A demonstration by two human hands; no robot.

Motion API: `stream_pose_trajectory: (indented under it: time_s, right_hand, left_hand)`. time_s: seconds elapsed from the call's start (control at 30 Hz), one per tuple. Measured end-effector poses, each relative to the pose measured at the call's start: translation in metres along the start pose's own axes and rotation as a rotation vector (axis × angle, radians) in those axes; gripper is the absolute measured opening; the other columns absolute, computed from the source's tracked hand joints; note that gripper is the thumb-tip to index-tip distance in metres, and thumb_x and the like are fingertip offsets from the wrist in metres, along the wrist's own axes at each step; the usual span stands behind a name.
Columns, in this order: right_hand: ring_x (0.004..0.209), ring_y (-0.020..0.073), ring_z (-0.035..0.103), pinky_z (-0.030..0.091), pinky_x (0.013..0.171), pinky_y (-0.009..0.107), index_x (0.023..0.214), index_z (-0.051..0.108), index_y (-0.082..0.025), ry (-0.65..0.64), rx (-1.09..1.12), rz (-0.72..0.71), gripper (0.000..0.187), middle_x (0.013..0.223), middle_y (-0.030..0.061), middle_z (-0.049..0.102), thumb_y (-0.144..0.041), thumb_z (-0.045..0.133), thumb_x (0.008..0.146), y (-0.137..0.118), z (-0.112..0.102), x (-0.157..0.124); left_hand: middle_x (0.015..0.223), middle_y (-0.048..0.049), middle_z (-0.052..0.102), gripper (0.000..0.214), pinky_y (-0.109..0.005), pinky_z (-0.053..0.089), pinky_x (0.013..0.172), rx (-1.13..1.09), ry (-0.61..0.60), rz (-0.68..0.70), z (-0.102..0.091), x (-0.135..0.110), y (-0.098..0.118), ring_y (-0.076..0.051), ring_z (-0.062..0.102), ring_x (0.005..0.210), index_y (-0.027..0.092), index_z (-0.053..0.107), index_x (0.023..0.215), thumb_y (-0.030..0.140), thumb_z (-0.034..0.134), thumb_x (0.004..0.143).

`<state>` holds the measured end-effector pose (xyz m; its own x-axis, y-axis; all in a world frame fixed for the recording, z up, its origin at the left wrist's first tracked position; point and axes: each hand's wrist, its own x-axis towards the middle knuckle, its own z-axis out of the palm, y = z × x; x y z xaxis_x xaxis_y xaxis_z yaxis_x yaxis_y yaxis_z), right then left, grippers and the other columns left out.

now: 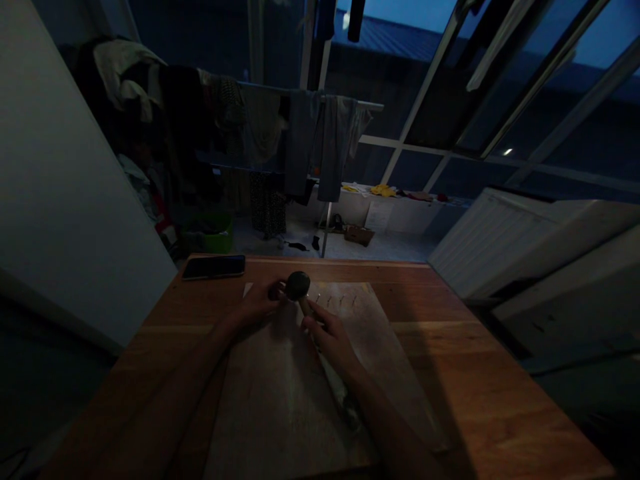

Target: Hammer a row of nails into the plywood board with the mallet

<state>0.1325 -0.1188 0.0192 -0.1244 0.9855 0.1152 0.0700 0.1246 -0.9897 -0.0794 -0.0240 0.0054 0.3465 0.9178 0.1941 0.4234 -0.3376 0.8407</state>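
My right hand (pixel 327 333) is wrapped round the handle of a hammer (pixel 299 285), whose dark round head points away from me above the board. A long pale shape (pixel 335 380) with a dark end runs back under my right forearm; I cannot tell if it is the lower handle. Close to the hammer head's left side, my left hand (pixel 260 300) is closed with its fingertips together, and what they hold is hidden. Several thin nails (pixel 341 300) stand upright in a row near the far edge of the pale wooden board (pixel 270 400), right of the hammer head.
The board lies on a wooden table (pixel 450 360). A phone (pixel 214 267) rests at the table's far left corner. Beyond stand a clothes rack with hanging trousers (pixel 335 143) and a green basin (pixel 215 233). A white panel rises at left; the room is dim.
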Motion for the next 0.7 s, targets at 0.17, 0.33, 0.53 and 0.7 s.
stream_pose_trajectory:
  time_s: [0.17, 0.33, 0.53, 0.7]
  right_hand:
    - [0.035, 0.0086, 0.048, 0.035, 0.031, 0.023, 0.112, 0.068, -0.020, 0.082, 0.196, 0.082, 0.042, 0.076, -0.0028, 0.065, -0.052, 0.068, 0.084, -0.011, -0.011, -0.002]
    - [0.032, 0.0094, 0.042, 0.033, 0.033, 0.022, 0.084, 0.063, -0.022, 0.144, 0.244, 0.087, 0.031, 0.047, -0.0080, 0.052, -0.052, 0.070, 0.083, -0.015, -0.021, -0.001]
    - [0.031, 0.0095, 0.043, 0.032, 0.033, 0.021, 0.083, 0.061, -0.022, 0.143, 0.292, 0.097, 0.028, 0.045, -0.0080, 0.054, -0.049, 0.069, 0.085, -0.012, -0.025, 0.000]
    - [0.031, 0.0092, 0.042, 0.032, 0.033, 0.021, 0.083, 0.060, -0.022, 0.122, 0.292, 0.079, 0.029, 0.047, -0.0080, 0.054, -0.050, 0.069, 0.085, -0.009, -0.023, 0.000]
  left_hand:
    - [0.085, -0.0005, 0.062, 0.023, -0.026, 0.045, 0.064, 0.163, -0.114, 0.096, -0.012, -0.002, 0.034, -0.015, 0.056, 0.073, 0.018, 0.065, 0.092, 0.033, 0.072, 0.075]
    - [0.102, -0.0040, 0.069, 0.017, -0.026, 0.049, 0.071, 0.252, -0.622, 0.326, 0.016, -0.024, 0.089, -0.019, 0.065, 0.087, 0.018, 0.070, 0.088, 0.018, 0.074, 0.071]
    - [0.085, -0.0138, 0.075, 0.010, -0.035, 0.049, 0.060, 0.648, -0.772, 0.355, 0.067, -0.050, 0.115, -0.030, 0.071, 0.075, 0.015, 0.076, 0.083, 0.019, 0.075, 0.074]
    - [0.082, -0.0088, 0.074, 0.014, -0.032, 0.045, 0.060, 0.641, -0.690, 0.230, 0.043, -0.040, 0.108, -0.024, 0.068, 0.072, 0.018, 0.076, 0.086, 0.015, 0.070, 0.075]
